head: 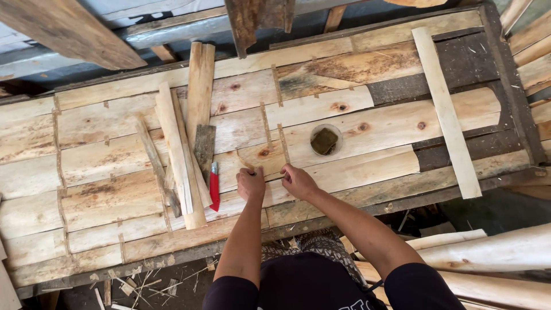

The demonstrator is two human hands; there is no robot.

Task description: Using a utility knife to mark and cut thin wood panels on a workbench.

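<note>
- Left hand (251, 183) pinches a small wooden peg (247, 166) against the plank workbench (356, 132); keep it steady.
- Right hand (297, 181), fingers curled together, holds a thin wood strip (283, 143); align both before pressing.
- Red-handled knife (214, 186) lies just left.

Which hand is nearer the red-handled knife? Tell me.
Left. The left hand sits just right of the red-handled knife; the right hand lies farther right, beyond the left.

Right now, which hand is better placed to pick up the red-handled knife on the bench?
Left, most likely. The left hand rests on the wooden bench just beside the red-handled knife, with nothing between them. The right hand lies further off and would have to cross over the left.
</note>
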